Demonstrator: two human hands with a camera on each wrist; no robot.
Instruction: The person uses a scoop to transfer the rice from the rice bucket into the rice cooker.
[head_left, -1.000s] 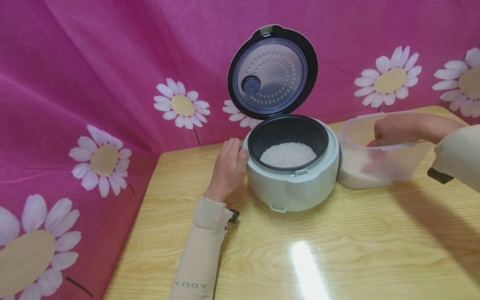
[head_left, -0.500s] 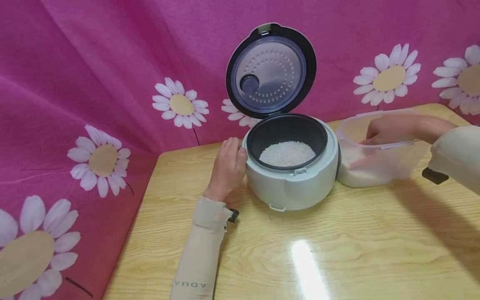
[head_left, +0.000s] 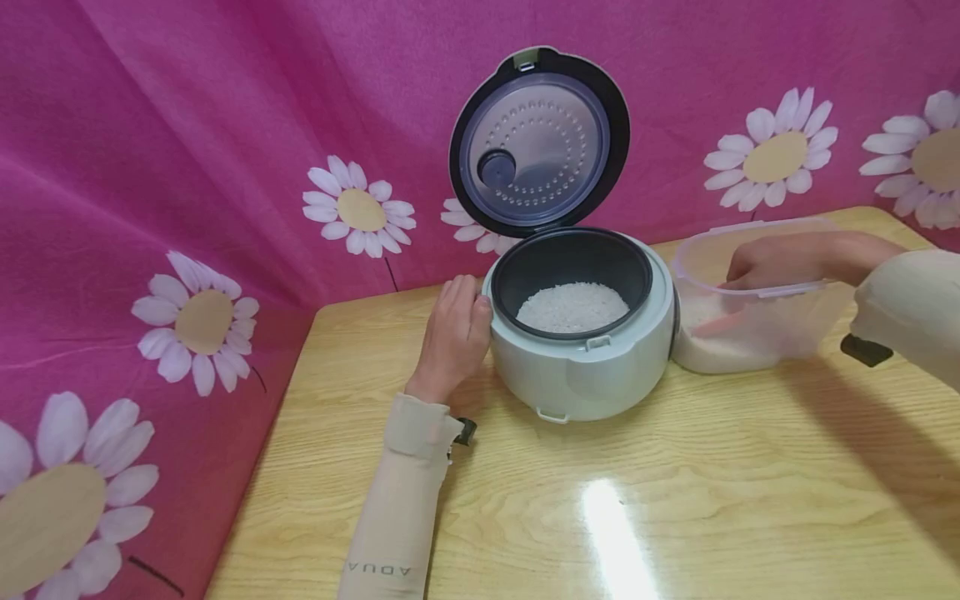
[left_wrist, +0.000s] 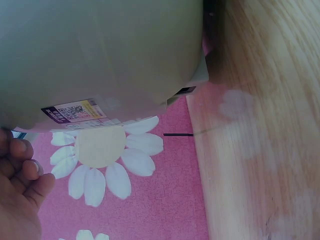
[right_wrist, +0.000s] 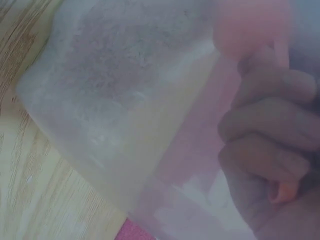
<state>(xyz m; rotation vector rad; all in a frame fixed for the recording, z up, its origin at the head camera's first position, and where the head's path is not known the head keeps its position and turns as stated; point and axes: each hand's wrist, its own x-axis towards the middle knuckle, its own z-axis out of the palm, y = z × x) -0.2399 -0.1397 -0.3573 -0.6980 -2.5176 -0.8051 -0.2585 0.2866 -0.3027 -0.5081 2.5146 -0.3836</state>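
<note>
Scarcely anything is shifting since a second ago: the right hand (head_left: 765, 265) is dipping slightly lower inside the plastic container (head_left: 757, 333), fingers curling round a pinkish scoop (right_wrist: 252, 27). That container is sitting just right of the rice cooker (head_left: 581, 350), whose side the left hand (head_left: 453, 337) is touching with relaxed fingers.

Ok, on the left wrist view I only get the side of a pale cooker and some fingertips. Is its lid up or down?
Observer: Up. The head view shows the lid of the rice cooker standing open.
Reviewer: Anything in the pot?
Observer: White rice covers its bottom.
Reviewer: And the other hand?
Observer: The right hand is inside a clear container to the right of the cooker, with its fingers curled round a blurred pink thing.
</note>
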